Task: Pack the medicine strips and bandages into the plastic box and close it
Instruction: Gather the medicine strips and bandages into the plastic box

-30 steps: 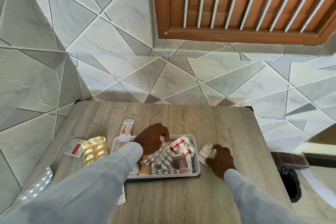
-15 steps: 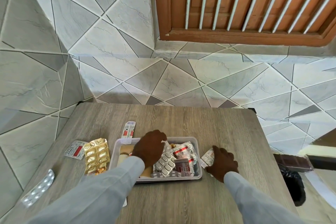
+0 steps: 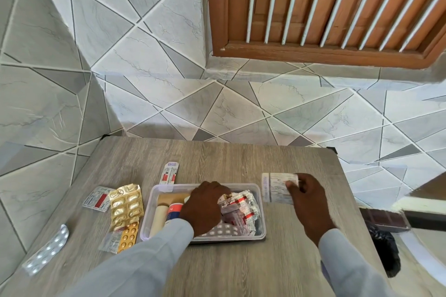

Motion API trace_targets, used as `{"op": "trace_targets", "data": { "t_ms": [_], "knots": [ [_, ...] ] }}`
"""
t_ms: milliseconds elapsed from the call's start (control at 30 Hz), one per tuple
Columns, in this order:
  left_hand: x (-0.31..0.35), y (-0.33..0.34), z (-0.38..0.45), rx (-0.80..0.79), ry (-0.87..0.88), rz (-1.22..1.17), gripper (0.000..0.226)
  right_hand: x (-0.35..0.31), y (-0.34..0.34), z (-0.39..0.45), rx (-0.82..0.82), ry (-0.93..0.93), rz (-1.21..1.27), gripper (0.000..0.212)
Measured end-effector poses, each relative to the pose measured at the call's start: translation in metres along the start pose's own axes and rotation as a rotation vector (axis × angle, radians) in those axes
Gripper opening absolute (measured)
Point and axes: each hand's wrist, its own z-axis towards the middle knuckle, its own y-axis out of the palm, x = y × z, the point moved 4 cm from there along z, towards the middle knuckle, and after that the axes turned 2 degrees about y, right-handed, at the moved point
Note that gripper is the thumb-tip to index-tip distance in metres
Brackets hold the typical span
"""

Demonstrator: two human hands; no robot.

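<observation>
Five strips lay left of the plastic box (image 3: 261, 210) on the tabletop (image 3: 241, 159); more strips and bandage rolls (image 3: 160, 212) filled it. My left hand (image 3: 204, 207) pressed flat inside; my right hand (image 3: 309, 200) pinched one white strip (image 3: 277, 187).

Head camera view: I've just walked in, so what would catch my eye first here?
Probably the clear plastic box at the table's middle, crammed with medicine strips, with the left hand reaching inside. Just right of it, the right hand holds up a white printed strip, while the gold blister pack gleams to the box's left.

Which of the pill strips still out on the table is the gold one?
The large gold strip left of the box; the others are white, silver or orange.
</observation>
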Motion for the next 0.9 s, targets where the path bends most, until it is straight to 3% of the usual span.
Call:
{"op": "trace_targets", "data": {
  "t_ms": [67, 133, 233, 367, 433, 567, 633, 733, 900],
  "knots": [
    [0.001, 0.0, -0.006, -0.104, -0.089, -0.269, 0.045, -0.01, 0.013, -0.009, -0.131, 0.014, 0.054, 0.008],
    [0.007, 0.003, -0.012, -0.181, -0.081, -0.286, 0.039, -0.014, 0.026, -0.02, -0.232, 0.042, 0.102, 0.009],
    [0.012, 0.005, -0.013, -0.068, -0.056, -0.124, 0.028, -0.005, 0.044, -0.034, -0.319, 0.114, 0.135, 0.02],
    [-0.007, 0.0, -0.019, 0.072, -0.22, -0.18, 0.013, 0.01, 0.06, -0.045, -0.377, 0.193, 0.113, 0.021],
    [-0.016, -0.001, -0.025, 0.042, -0.244, -0.119, 0.012, 0.015, 0.068, -0.047, -0.384, 0.165, -0.014, 0.019],
    [-0.029, -0.002, -0.036, 0.016, -0.287, -0.023, 0.032, 0.013, 0.082, -0.05, -0.36, -0.036, -0.416, 0.024],
    [-0.035, -0.005, -0.039, 0.045, -0.295, -0.057, 0.029, 0.01, 0.087, -0.055, -0.348, -0.127, -0.622, 0.038],
    [-0.044, -0.014, -0.047, 0.099, -0.259, -0.095, 0.02, 0.004, 0.095, -0.062, -0.327, -0.27, -0.94, 0.041],
    [-0.068, -0.042, -0.068, 0.222, -0.213, -0.123, 0.016, 0.003, 0.11, -0.074, -0.337, -0.258, -1.036, 0.047]
  ]
}}
